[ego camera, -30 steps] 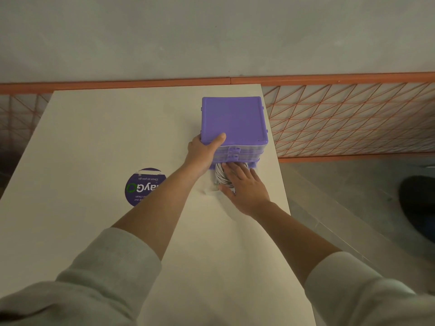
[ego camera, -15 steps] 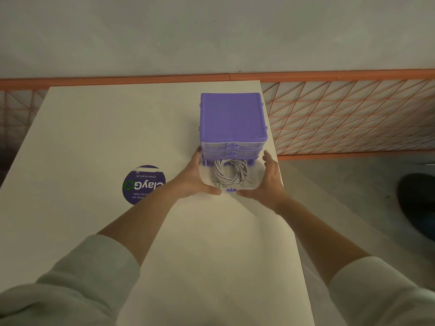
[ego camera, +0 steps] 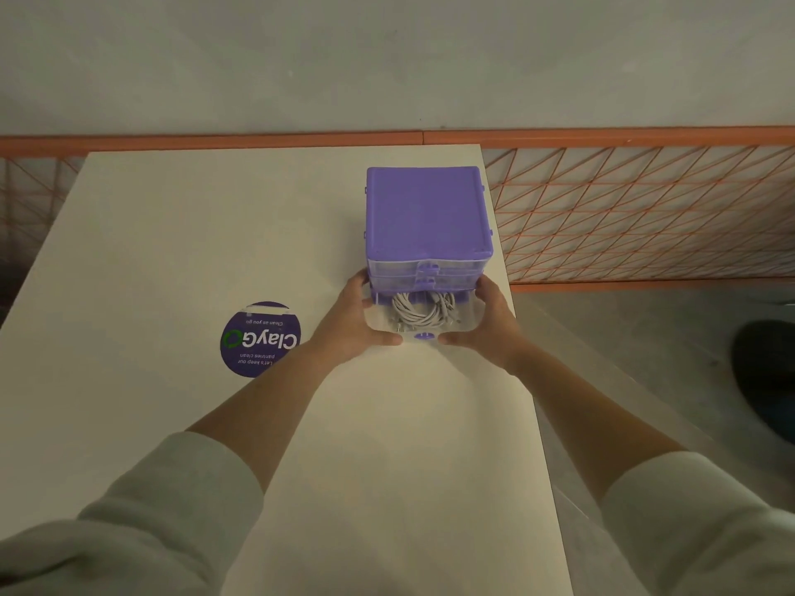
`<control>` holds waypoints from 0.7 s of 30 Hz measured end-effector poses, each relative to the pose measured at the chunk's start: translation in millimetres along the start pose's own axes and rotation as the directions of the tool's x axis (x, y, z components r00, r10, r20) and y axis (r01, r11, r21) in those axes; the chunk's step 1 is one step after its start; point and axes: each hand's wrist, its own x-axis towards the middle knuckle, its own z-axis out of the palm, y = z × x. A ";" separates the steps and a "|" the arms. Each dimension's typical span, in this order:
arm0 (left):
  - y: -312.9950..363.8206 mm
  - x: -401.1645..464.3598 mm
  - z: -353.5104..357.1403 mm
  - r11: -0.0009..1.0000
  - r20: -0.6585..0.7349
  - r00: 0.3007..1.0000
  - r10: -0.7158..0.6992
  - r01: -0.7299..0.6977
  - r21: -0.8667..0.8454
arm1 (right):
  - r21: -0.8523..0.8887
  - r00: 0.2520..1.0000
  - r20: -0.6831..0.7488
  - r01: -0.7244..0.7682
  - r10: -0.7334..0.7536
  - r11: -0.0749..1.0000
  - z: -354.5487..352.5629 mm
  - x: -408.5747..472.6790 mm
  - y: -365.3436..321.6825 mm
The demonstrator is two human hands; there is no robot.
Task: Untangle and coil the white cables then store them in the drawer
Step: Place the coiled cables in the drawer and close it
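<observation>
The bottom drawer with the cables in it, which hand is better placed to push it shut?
Neither clearly: left hand and right hand grip opposite front corners of the bottom drawer alike.

Both arms outstretched, left hand (ego camera: 352, 321) and right hand (ego camera: 488, 322) facing each other, fingers curled in grip.

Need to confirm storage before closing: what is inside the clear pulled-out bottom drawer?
The clear bottom drawer holds coiled white cables. Their far loops run under the purple drawer unit, so the drawer's back is hidden.

Coiled cables (ego camera: 420, 311) in hand-held drawer (ego camera: 466, 322)
</observation>
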 end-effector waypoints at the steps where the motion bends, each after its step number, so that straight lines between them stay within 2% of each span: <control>1: -0.3 -0.2 0.1 1.000 -0.016 1.000 0.006 -0.005 0.009 | -0.011 1.000 -0.020 -0.009 0.008 1.000 0.2 0.9 0.6; 10: -3.1 4.6 -2.4 0.997 -0.166 0.985 0.039 -0.029 0.066 | 0.009 0.991 -0.132 -0.031 0.032 0.999 4.4 6.5 2.8; 21: -1.6 10.3 -2.6 0.991 -0.258 0.963 0.072 -0.039 0.132 | 0.086 0.969 -0.232 -0.071 0.089 0.994 9.6 8.6 -9.3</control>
